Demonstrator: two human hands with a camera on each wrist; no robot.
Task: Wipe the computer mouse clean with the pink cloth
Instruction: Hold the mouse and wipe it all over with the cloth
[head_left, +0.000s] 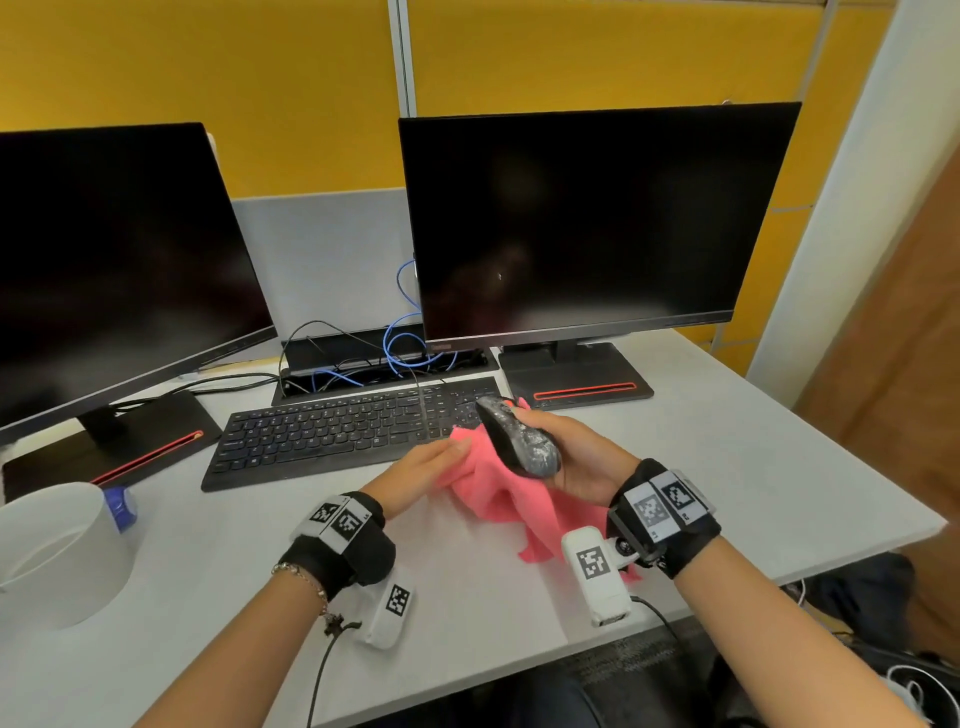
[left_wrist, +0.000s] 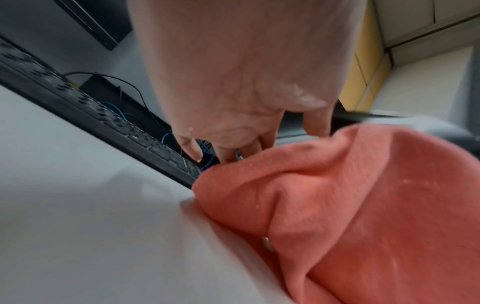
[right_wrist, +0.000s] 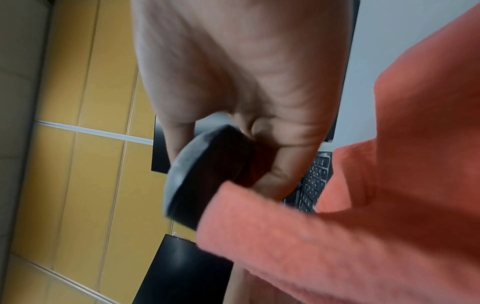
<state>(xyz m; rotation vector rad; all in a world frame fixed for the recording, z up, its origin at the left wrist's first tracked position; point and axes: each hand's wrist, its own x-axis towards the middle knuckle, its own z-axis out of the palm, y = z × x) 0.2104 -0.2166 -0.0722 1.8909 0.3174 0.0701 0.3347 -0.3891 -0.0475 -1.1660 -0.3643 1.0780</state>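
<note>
Right hand (head_left: 576, 457): curls round computer mouse (head_left: 519, 439), smeared top turned to 9 o'clock for wiping.
Left hand (head_left: 421, 462): near-straight fingers (head_left: 457, 446) press pink cloth (head_left: 498, 493) toward it.

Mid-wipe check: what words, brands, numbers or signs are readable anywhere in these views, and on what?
No text is clear enough to quote.
Bezel logo on the right monitor: too blurred to read.
Key legends on the keyboard: too small to read.
Wrist bands: square black-and-white codes, not words; the tiny characters beside them are too small to read.
Computer mouse and pink cloth: no text visible.
</note>
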